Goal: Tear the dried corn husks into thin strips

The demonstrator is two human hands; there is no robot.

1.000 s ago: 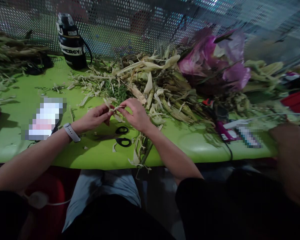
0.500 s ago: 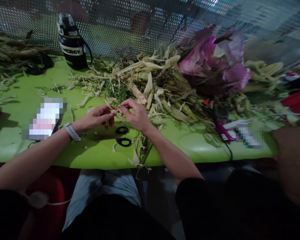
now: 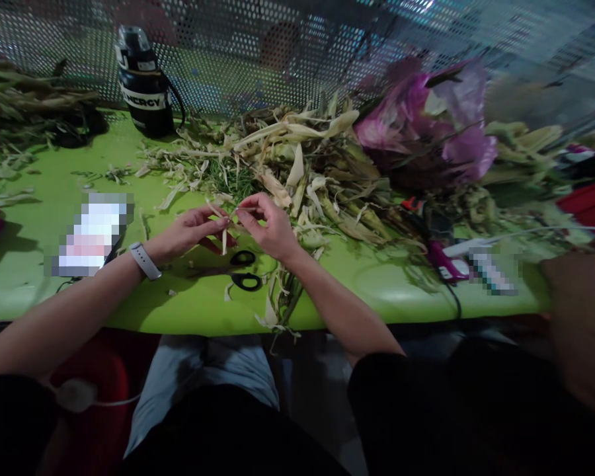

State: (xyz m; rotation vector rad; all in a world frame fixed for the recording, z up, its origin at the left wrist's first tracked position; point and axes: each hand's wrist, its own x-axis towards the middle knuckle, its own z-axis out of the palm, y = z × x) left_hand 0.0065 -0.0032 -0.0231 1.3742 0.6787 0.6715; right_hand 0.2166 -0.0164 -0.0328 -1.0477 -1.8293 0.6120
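Observation:
My left hand [image 3: 201, 228] pinches a thin pale strip of dried husk [image 3: 224, 240] between thumb and fingers. A white watch band [image 3: 145, 262] circles that wrist. Close by on the right, my right hand [image 3: 268, 225] is closed in a pinch on pale husk at the same spot, the fingertips of both hands almost touching. Scissors with black handles [image 3: 246, 281] lie on the green table [image 3: 178, 311] below the hands, blades to the left. Beyond the hands spreads a heap of dried husks and leaves [image 3: 297, 165], with some green sprigs [image 3: 228, 177] at its front.
A black bottle [image 3: 146, 99] stands at the back left. A blurred phone [image 3: 92, 235] lies left of my arm. At the right are a pink plastic bag [image 3: 426, 125], a magenta device [image 3: 449, 264] with a cord, and another person's arm [image 3: 582, 317]. A perforated metal panel [image 3: 238, 53] runs behind.
The husk strip at my left fingertips now hangs downward and shows more. My hands have shifted only slightly; the scissors and heap stay put.

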